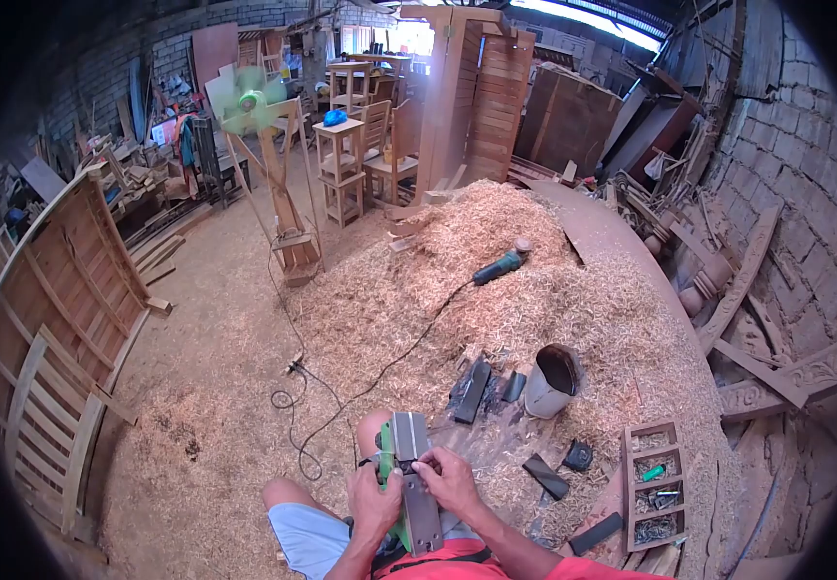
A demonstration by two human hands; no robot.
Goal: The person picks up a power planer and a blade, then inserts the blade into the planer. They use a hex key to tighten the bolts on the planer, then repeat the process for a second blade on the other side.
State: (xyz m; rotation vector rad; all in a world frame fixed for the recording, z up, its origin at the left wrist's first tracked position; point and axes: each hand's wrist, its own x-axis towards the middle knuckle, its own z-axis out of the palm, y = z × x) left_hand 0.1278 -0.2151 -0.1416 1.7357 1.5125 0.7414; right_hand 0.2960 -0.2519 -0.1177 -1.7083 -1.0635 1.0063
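An electric hand planer point(422, 514) with a green body lies upside down across my lap, its grey metal sole facing up. My left hand point(376, 500) is closed around its green side, thumb at the gap in the middle of the sole. My right hand point(450, 481) comes from the other side, fingers bent and pressed on the planer at that same gap. Whether a small part is pinched between those fingertips is too small to tell.
Wood shavings are heaped ahead, with an angle grinder point(501, 267) and its cord on them. To the right are a can point(554, 381), dark blocks point(472, 391) and a divided wooden tray point(656, 486) of small parts. A fan point(252, 101) stands farther back; slatted furniture point(60, 416) leans left.
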